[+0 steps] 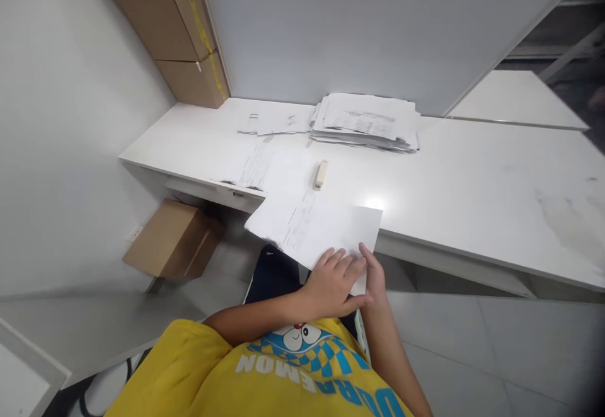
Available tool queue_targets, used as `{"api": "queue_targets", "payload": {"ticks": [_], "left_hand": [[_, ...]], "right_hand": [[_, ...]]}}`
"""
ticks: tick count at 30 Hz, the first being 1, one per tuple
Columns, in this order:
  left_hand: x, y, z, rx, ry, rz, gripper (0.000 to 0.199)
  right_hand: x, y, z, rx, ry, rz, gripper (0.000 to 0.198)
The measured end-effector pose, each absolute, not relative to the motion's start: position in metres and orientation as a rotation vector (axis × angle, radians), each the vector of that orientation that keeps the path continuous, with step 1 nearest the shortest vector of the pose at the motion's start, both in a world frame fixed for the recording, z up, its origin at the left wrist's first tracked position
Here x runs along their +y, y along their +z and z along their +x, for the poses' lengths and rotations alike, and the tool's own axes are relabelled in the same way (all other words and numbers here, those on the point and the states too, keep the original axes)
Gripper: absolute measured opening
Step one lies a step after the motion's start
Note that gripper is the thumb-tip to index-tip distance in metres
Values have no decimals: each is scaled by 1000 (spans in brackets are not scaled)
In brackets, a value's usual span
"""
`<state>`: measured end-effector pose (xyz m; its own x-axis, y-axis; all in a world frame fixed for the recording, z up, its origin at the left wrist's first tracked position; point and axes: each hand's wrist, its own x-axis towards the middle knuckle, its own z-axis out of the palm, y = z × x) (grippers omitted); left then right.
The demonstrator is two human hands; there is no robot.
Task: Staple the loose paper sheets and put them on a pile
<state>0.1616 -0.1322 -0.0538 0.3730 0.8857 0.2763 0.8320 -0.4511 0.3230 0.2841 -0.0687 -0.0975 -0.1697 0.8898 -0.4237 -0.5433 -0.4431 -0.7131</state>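
Note:
A white sheet of paper (326,228) with faint print and a dark, ragged left edge reaches from the table's front edge toward my body. My left hand (334,283) lies palm down on its near part, fingers stretched out. At the sheet's right near corner, my right hand (374,278) grips the paper between a digit on top and fingers hidden beneath. The two hands touch or nearly touch. Beyond the sheet, a small cream-coloured block (321,174), which may be an eraser, lies on the table. Another printed sheet (265,166) with dark edge marks rests to its left.
A thick stack of papers (366,121) stands at the back of the white table (472,184), with loose sheets (278,118) beside it. Cardboard boxes (179,33) are piled in the left corner. Another box (165,240) is below the table. A grey panel (354,33) rises behind.

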Motion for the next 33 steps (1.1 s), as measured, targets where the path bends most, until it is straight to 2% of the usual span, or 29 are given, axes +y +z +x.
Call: {"api": "queue_targets", "payload": {"ticks": [5,15,26,33], "left_hand": [[-137,-62,161,1470,671,2490,65],[-140,-67,147,1527,822,2350,55],[-142,-52,154,1558,840,2248,47],[-146,-57,161,1460,783,2255,50]], "right_hand": [[-73,-77,283,-273,1948,-993,36],[-38,-64,298,-175,2017,-891,33],[-35,-70,325,-227,1854,-1050,32],[-35,-68,333,-167,1828,-1096,31]]}}
